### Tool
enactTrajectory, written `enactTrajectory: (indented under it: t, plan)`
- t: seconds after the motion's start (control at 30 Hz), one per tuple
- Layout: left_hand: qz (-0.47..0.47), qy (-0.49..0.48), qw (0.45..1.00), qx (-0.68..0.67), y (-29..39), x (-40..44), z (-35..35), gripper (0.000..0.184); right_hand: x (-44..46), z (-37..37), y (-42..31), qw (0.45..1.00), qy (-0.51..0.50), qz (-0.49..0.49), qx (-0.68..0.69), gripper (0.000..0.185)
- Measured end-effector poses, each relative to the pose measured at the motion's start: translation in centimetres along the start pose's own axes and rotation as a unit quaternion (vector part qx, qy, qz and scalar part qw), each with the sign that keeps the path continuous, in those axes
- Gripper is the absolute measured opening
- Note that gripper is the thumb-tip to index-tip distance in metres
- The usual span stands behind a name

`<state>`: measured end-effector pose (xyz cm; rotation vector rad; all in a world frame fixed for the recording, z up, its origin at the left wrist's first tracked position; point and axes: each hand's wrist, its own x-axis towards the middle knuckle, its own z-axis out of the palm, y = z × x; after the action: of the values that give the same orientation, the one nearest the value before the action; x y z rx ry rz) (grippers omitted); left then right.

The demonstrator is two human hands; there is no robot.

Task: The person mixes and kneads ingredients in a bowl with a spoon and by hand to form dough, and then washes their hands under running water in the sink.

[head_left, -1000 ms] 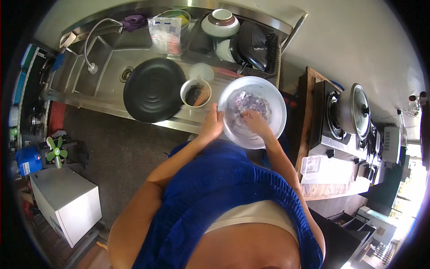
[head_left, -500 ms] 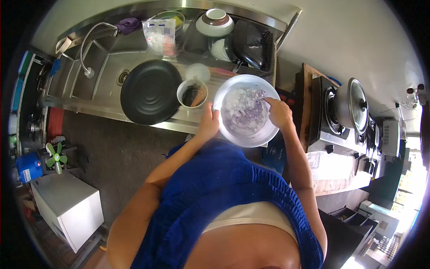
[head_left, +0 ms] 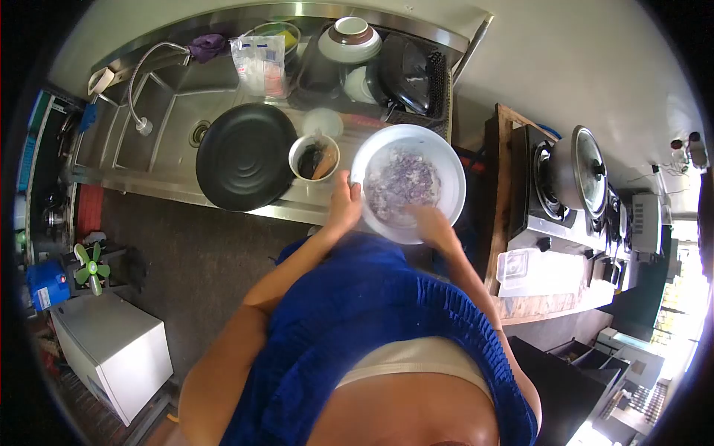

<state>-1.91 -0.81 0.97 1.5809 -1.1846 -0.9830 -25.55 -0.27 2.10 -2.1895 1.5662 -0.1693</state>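
Head view: a white bowl (head_left: 454, 156) sits in front of the person, at the near edge of the steel counter (head_left: 294, 210), its round mouth facing up; whether it rests on that edge or is only held up cannot be told. Loose, crumbly stuff, purple mixed with white (head_left: 405, 178), covers much of its bottom. The left hand (head_left: 343, 207) is closed on the bowl's left rim. The right hand (head_left: 433, 225) reaches over the near rim into the bowl, its fingers down by the crumbly stuff; they are blurred, so it cannot be told whether they are open or pinching some of it. Just left of the bowl stands a small pale cup (head_left: 292, 160) with dark contents and a brown handle-like piece leaning inside, and behind the cup lies a pale, round, flat piece (head_left: 323, 123). Farther left, a large round black pan (head_left: 245, 156) lies on the counter beside the sink. Behind these stand a clear plastic bag (head_left: 260, 67) with white contents and a dark dish rack holding an upturned bowl (head_left: 349, 46). Well to the right, a lidded pot (head_left: 569, 171) sits on the stove, near a clear plastic box (head_left: 513, 267).
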Motion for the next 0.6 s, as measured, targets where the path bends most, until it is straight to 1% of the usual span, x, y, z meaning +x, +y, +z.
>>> enactTrajectory:
  t: [0.07,0.13,0.17,0.2,0.27,0.3,0.33,0.4,0.43,0.5,0.53,0.6]
  plan:
    - [-0.003,-0.027,1.000,-0.009,-0.6,0.1,0.0,0.030,1.2,-2.1,1.2,0.995,0.022,0.006,0.094,0.042]
    - [0.000,-0.030,1.000,0.006,-0.6,0.1,-0.1,0.029,2.7,-5.6,0.2,0.993,0.047,0.073,0.086,0.038]
    - [0.003,-0.032,0.999,0.020,-0.5,0.1,0.0,0.028,3.2,-6.8,-0.8,0.989,0.061,0.126,0.056,0.040]
    - [0.005,-0.036,0.999,0.021,-0.5,0.0,0.1,0.028,3.6,-6.2,-0.7,0.988,0.063,0.129,0.057,0.040]
    - [0.004,-0.020,1.000,0.011,-0.6,0.0,0.2,0.028,4.4,-3.1,0.7,0.989,0.071,0.127,-0.027,0.036]
    - [0.003,-0.020,1.000,0.011,-0.7,0.1,0.4,0.028,4.7,-0.4,2.1,0.987,0.053,0.148,-0.032,0.029]
    - [0.017,-0.006,1.000,0.016,-0.9,0.0,0.6,0.027,3.5,0.3,0.7,0.987,0.105,0.117,-0.032,0.023]
    - [0.031,0.008,0.999,0.023,-1.1,0.0,0.7,0.027,2.1,-0.1,-1.7,0.991,0.044,0.120,-0.025,0.027]
    - [0.023,0.005,1.000,0.019,-1.0,0.1,0.6,0.027,1.6,-1.0,-2.6,0.991,0.046,0.121,-0.024,0.027]
    - [0.014,0.003,1.000,0.014,-1.1,0.2,0.7,0.026,0.6,-2.4,-3.7,0.993,-0.020,0.109,-0.038,0.032]
    - [0.025,0.001,0.999,0.028,-1.2,0.2,0.6,0.027,0.2,-2.5,-3.6,0.993,-0.020,0.108,-0.038,0.032]
    - [0.036,0.001,0.998,0.043,-0.9,0.3,0.2,0.028,-0.6,-3.0,-2.9,0.995,0.000,0.073,-0.063,0.035]
